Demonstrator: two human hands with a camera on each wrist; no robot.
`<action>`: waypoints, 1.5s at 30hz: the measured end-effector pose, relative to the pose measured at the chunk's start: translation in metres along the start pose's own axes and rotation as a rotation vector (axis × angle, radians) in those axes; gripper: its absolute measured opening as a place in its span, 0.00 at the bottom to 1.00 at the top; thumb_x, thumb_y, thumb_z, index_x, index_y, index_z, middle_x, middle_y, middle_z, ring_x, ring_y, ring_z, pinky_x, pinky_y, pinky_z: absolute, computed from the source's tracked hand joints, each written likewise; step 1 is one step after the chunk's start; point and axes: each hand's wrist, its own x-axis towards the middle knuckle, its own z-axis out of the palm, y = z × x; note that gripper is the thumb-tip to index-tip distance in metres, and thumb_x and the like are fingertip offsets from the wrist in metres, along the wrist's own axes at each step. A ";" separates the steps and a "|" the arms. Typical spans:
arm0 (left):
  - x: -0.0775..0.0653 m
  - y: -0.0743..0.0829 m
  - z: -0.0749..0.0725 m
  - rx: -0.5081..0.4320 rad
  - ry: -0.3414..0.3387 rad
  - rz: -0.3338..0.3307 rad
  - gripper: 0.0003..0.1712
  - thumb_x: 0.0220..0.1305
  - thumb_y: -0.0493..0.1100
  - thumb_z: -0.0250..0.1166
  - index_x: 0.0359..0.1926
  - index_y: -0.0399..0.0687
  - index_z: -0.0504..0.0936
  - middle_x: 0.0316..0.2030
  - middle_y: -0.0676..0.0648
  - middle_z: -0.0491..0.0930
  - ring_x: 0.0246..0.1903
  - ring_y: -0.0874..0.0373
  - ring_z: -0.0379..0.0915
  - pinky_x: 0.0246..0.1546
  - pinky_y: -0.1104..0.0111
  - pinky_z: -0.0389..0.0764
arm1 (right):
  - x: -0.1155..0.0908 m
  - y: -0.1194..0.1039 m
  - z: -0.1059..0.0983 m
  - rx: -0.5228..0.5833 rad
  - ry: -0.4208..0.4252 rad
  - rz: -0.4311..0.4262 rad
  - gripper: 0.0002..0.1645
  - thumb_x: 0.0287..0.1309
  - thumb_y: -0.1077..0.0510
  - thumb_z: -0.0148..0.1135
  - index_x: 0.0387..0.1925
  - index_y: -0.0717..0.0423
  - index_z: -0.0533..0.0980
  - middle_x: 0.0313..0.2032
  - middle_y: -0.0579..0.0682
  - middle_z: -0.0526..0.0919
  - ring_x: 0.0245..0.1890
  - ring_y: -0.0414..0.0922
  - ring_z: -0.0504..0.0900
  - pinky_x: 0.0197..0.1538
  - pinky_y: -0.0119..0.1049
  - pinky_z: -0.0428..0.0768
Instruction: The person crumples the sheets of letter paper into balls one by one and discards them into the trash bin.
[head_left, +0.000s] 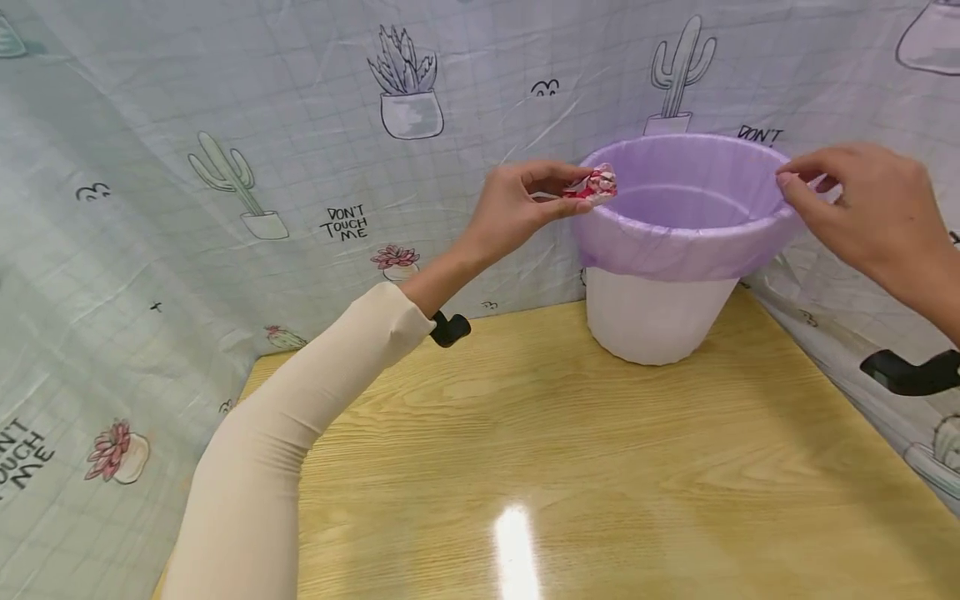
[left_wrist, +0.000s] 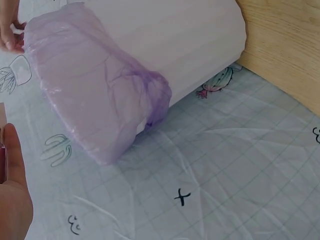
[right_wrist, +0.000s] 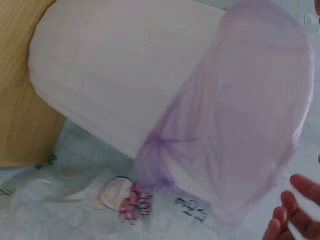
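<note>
A white bin stands at the far right of the table, with a purple plastic bag lining it and folded down over the rim. At the left of the rim, my left hand pinches a crumpled red and white wrapper between thumb and fingers. On the opposite side, my right hand hovers right by the rim, fingers loosely bent. In the right wrist view, its fingers are a little apart from the bag and hold nothing visible.
The bin sits on a wood-grain table, near its back right corner. A hanging cloth printed with cacti and words surrounds the table at the back and both sides. Black wrist camera mounts show on both arms.
</note>
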 end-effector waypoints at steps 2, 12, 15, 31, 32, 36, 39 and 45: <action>0.003 0.003 -0.002 0.016 0.002 -0.005 0.21 0.55 0.36 0.79 0.51 0.39 0.88 0.45 0.44 0.88 0.39 0.58 0.86 0.45 0.69 0.85 | -0.004 0.010 -0.001 0.022 -0.070 0.099 0.29 0.75 0.49 0.49 0.54 0.74 0.77 0.49 0.76 0.78 0.46 0.69 0.74 0.47 0.62 0.68; 0.018 0.019 0.003 0.047 -0.025 -0.050 0.22 0.55 0.37 0.79 0.53 0.43 0.88 0.45 0.48 0.88 0.41 0.62 0.85 0.46 0.71 0.83 | -0.016 0.031 0.013 0.281 -0.139 0.359 0.25 0.72 0.43 0.57 0.56 0.58 0.70 0.44 0.47 0.81 0.26 0.22 0.79 0.23 0.16 0.70; 0.023 0.025 0.005 0.059 -0.032 -0.053 0.22 0.56 0.37 0.78 0.53 0.43 0.87 0.46 0.48 0.88 0.42 0.63 0.85 0.47 0.72 0.83 | -0.019 0.033 0.019 0.397 -0.110 0.380 0.12 0.72 0.44 0.57 0.50 0.40 0.68 0.38 0.31 0.72 0.24 0.17 0.76 0.25 0.15 0.74; 0.041 0.037 0.019 0.023 -0.058 0.000 0.23 0.57 0.35 0.77 0.55 0.40 0.86 0.47 0.48 0.88 0.41 0.64 0.85 0.46 0.72 0.83 | -0.030 0.023 0.054 1.026 0.110 0.482 0.11 0.74 0.55 0.52 0.53 0.43 0.63 0.41 0.47 0.74 0.30 0.34 0.84 0.31 0.24 0.84; 0.043 0.037 0.019 0.028 -0.055 -0.002 0.23 0.56 0.35 0.78 0.55 0.40 0.86 0.46 0.48 0.88 0.41 0.64 0.85 0.46 0.73 0.83 | -0.031 0.022 0.054 1.100 0.127 0.496 0.13 0.74 0.55 0.53 0.54 0.45 0.62 0.43 0.48 0.74 0.30 0.36 0.84 0.31 0.25 0.84; 0.045 0.041 0.020 0.021 -0.040 0.006 0.23 0.57 0.35 0.77 0.54 0.39 0.86 0.46 0.48 0.88 0.41 0.63 0.85 0.46 0.73 0.83 | -0.033 0.017 0.056 1.278 0.181 0.550 0.20 0.74 0.54 0.56 0.60 0.46 0.59 0.49 0.50 0.74 0.33 0.40 0.85 0.33 0.27 0.86; 0.046 0.046 0.019 -0.003 -0.028 0.015 0.22 0.57 0.34 0.77 0.54 0.38 0.86 0.45 0.47 0.88 0.40 0.62 0.85 0.46 0.73 0.83 | -0.036 0.017 0.056 1.311 0.192 0.575 0.24 0.75 0.52 0.56 0.64 0.44 0.58 0.52 0.49 0.75 0.36 0.41 0.84 0.34 0.28 0.86; 0.049 0.046 0.016 -0.032 -0.007 0.011 0.22 0.59 0.34 0.75 0.55 0.38 0.85 0.44 0.46 0.88 0.38 0.59 0.85 0.46 0.72 0.84 | -0.042 0.017 0.057 1.280 0.191 0.581 0.30 0.73 0.48 0.57 0.69 0.40 0.57 0.54 0.47 0.74 0.38 0.43 0.83 0.31 0.30 0.86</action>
